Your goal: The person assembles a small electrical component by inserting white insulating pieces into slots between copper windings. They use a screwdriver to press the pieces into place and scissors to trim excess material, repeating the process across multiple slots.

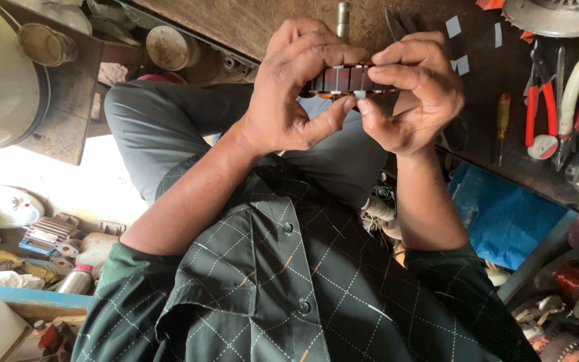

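Cluttered workbench [497, 154] is lying behind a dark segmented armature core [346, 79]. Both hands, left [299, 87] and right [413, 90], are gripping this core between thumbs and fingers. Red-handled pliers [541, 110] are lying well right of the core.

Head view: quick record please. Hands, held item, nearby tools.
left: left hand grips the core, fingers over the top, thumb underneath
right: right hand grips the same core from the other end
item: dark brown segmented block with white strips at its lower edge
tools: pliers and screwdriver lie apart from both hands
other: blue sheet beside the right forearm
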The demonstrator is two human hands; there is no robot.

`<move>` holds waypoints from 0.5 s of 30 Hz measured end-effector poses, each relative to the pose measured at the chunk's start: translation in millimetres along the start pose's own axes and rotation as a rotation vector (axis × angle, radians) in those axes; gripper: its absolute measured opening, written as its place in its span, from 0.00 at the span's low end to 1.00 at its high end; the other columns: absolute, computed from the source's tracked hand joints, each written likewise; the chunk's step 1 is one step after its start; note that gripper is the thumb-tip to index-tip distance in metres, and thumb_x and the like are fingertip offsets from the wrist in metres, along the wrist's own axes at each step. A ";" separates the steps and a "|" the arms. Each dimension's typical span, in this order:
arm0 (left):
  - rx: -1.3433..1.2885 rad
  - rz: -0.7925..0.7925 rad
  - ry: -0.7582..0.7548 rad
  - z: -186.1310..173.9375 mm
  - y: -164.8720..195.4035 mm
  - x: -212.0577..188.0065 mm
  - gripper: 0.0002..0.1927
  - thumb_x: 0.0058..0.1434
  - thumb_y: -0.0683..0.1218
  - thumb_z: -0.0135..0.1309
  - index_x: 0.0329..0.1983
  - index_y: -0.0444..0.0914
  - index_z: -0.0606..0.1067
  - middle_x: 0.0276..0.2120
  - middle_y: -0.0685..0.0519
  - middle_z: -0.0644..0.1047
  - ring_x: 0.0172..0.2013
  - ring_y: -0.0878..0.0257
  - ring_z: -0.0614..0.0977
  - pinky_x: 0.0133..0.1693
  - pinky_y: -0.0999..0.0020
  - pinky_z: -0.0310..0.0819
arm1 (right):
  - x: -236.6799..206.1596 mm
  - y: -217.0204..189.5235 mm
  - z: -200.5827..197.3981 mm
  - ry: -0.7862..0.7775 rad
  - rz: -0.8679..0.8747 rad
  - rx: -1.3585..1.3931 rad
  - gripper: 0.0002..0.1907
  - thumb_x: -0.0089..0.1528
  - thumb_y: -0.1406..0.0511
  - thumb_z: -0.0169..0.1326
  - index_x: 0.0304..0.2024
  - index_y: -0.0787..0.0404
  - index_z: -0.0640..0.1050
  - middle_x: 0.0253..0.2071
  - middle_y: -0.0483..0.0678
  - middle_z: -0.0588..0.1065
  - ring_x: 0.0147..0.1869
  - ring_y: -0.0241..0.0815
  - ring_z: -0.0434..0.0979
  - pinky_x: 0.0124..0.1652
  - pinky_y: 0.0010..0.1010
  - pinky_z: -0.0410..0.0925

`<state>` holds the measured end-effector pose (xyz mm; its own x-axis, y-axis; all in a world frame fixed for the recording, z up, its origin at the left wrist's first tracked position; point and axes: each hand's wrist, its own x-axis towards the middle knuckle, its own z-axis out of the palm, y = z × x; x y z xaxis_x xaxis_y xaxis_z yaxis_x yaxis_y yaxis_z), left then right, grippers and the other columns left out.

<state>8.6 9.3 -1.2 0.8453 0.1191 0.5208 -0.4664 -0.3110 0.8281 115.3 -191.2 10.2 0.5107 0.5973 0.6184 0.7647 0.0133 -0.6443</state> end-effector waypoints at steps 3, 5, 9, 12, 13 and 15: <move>0.015 0.007 -0.003 0.5 -1.0 0.4 0.23 0.62 0.50 0.66 0.58 0.39 0.77 0.51 0.51 0.79 0.53 0.54 0.76 0.60 0.61 0.68 | -1.5 2.1 0.4 0.007 -0.003 -0.004 0.15 0.57 0.61 0.67 0.41 0.63 0.81 0.43 0.53 0.78 0.48 0.49 0.75 0.46 0.36 0.71; 0.023 0.003 -0.001 0.9 -0.9 0.2 0.22 0.63 0.50 0.65 0.58 0.39 0.77 0.51 0.51 0.79 0.53 0.54 0.75 0.60 0.62 0.68 | -2.0 2.5 0.9 0.008 0.002 -0.006 0.14 0.58 0.62 0.67 0.41 0.63 0.81 0.43 0.53 0.78 0.48 0.49 0.75 0.46 0.35 0.71; 0.006 0.005 0.004 0.4 0.0 0.8 0.23 0.61 0.50 0.65 0.58 0.39 0.77 0.51 0.51 0.78 0.54 0.53 0.75 0.59 0.61 0.68 | -0.5 -4.1 2.3 0.014 0.044 0.029 0.13 0.57 0.64 0.68 0.41 0.64 0.81 0.43 0.53 0.77 0.48 0.48 0.76 0.46 0.35 0.71; -0.003 0.016 -0.011 -2.2 1.4 1.3 0.24 0.59 0.50 0.66 0.57 0.38 0.76 0.50 0.50 0.78 0.55 0.51 0.75 0.59 0.60 0.67 | 1.8 -14.9 0.4 -0.009 0.114 0.044 0.13 0.58 0.66 0.69 0.41 0.65 0.81 0.45 0.53 0.77 0.50 0.48 0.76 0.47 0.34 0.71; 0.001 0.022 -0.022 -3.6 1.6 1.4 0.24 0.59 0.51 0.66 0.56 0.38 0.76 0.50 0.50 0.77 0.55 0.51 0.75 0.59 0.59 0.67 | 2.0 -18.7 -0.4 -0.022 0.142 0.045 0.12 0.59 0.66 0.69 0.41 0.65 0.80 0.45 0.54 0.77 0.51 0.48 0.76 0.47 0.33 0.71; 0.036 0.049 -0.039 -6.8 1.8 1.1 0.25 0.60 0.52 0.68 0.56 0.38 0.76 0.51 0.50 0.77 0.55 0.50 0.75 0.60 0.58 0.66 | 0.7 -24.6 -4.7 -0.069 0.161 0.080 0.12 0.61 0.67 0.68 0.43 0.66 0.80 0.48 0.54 0.77 0.51 0.48 0.76 0.49 0.34 0.71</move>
<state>7.0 15.3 2.3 0.8314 0.0665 0.5517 -0.4987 -0.3489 0.7935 98.7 -194.8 28.6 0.5939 0.6502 0.4737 0.6399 -0.0249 -0.7681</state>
